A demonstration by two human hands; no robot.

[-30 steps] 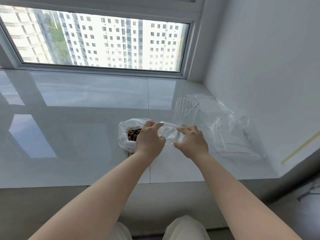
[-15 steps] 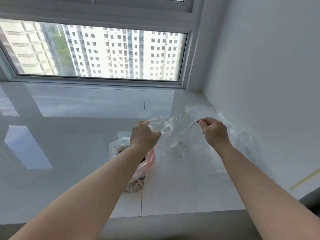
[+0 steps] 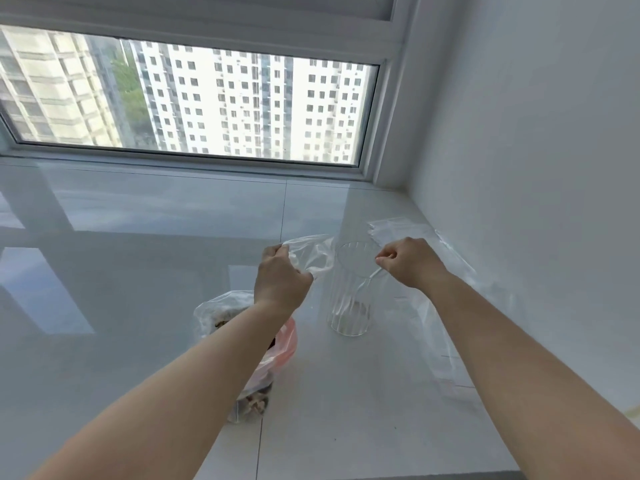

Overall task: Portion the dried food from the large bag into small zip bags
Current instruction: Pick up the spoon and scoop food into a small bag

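A small clear zip bag [image 3: 313,255] is stretched in the air over a ribbed clear glass [image 3: 349,299] that stands on the white sill. My left hand [image 3: 278,278] grips the bag's left edge in curled fingers. My right hand [image 3: 410,261] pinches its right edge just above the glass rim. The large bag of brown dried food [image 3: 252,358], clear with a pink patch, stands open below my left forearm, which hides part of it.
A pile of spare clear zip bags [image 3: 440,327] lies on the glossy white sill [image 3: 138,289] along the right wall [image 3: 536,168]. The window [image 3: 190,102] runs across the back. The sill's front edge is near the bottom.
Both hands lifted the small bag away from the large food bag, pulled it apart and brought it over the glass. The view tilted upward.
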